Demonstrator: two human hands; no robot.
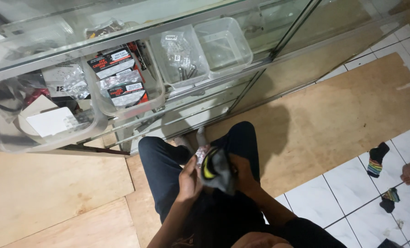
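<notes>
Head view: left hand point(189, 178) and right hand point(242, 173) both grasp a soft, light grey sock point(217, 171) with yellow trim above the lap, best gripped at its stretchy cuff, before a glass cabinet point(241, 59).

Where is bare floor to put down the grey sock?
Free: brown board floor between glass cabinet and white tiles. Also the pale board left of the legs. Crowded: tiles near the striped socks, and the plastic tubs.
</notes>
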